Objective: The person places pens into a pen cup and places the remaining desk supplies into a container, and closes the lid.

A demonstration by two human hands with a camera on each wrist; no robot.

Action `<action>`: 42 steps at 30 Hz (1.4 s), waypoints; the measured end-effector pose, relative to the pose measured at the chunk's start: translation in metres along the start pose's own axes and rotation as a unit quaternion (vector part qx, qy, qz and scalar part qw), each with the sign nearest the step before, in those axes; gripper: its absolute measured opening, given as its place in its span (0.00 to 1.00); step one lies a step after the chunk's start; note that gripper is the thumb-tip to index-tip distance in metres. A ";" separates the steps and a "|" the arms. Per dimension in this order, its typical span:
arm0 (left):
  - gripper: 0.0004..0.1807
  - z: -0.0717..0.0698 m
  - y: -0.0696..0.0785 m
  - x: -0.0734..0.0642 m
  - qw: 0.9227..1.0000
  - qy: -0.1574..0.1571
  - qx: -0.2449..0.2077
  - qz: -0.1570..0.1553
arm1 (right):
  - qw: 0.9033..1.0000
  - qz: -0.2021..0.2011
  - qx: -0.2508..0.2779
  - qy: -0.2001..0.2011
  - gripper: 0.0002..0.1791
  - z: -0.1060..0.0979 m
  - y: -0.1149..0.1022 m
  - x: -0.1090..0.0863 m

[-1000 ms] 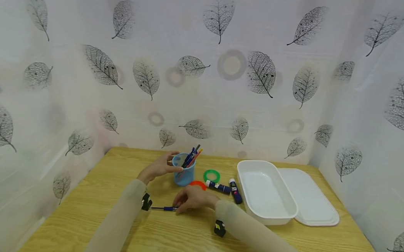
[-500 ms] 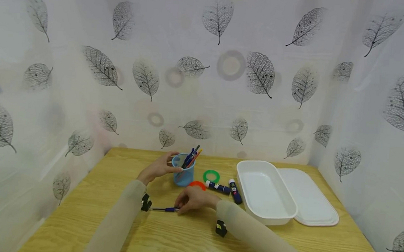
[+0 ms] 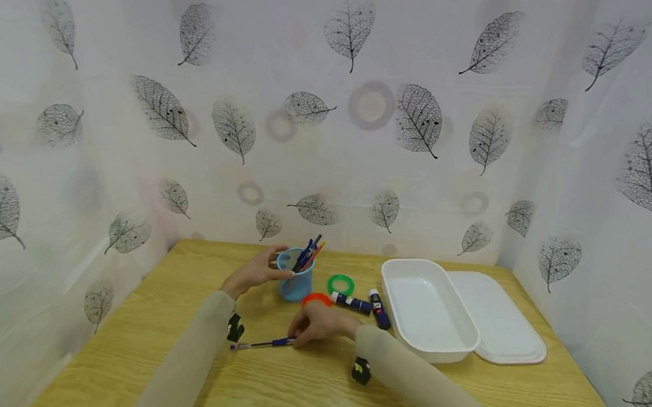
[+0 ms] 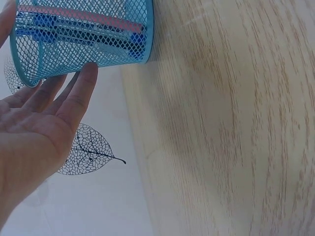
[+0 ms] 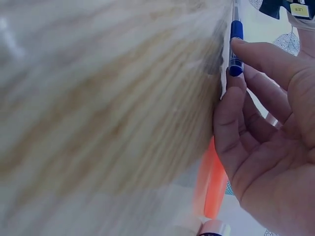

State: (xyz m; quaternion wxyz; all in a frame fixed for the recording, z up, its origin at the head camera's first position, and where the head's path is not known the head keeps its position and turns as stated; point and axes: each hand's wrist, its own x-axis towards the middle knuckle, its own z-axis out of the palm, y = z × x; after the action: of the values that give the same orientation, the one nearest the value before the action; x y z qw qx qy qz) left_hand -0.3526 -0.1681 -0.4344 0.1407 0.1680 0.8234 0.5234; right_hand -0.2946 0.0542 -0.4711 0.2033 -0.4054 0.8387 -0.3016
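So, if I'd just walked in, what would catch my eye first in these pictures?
Probably the big dark leaves printed on the white sheet behind the wooden table. Next, a little left of the table's centre, the left hand holds a blue mesh cup of pens while the right hand, nearer the head camera, pinches a blue-gripped pen. The large white tray stands out too, on the table's right side.
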 end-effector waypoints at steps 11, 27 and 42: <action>0.46 -0.001 -0.002 -0.001 1.000 0.006 0.006 -0.001 | 0.999 0.025 0.044 0.017 0.08 -0.012 -0.008 -0.011; 0.48 -0.001 -0.002 0.000 1.000 0.008 -0.004 -0.002 | 0.993 0.022 0.094 0.072 0.11 -0.031 0.000 -0.015; 0.48 0.000 -0.001 0.000 1.000 0.003 0.001 0.008 | 0.968 0.024 0.197 0.152 0.13 -0.041 0.001 -0.022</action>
State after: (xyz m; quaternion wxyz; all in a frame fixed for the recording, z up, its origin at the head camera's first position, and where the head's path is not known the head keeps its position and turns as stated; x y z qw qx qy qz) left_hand -0.3524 -0.1686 -0.4355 0.1334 0.1733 0.8227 0.5247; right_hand -0.3059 0.0868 -0.4396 0.1562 -0.2860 0.7935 -0.5139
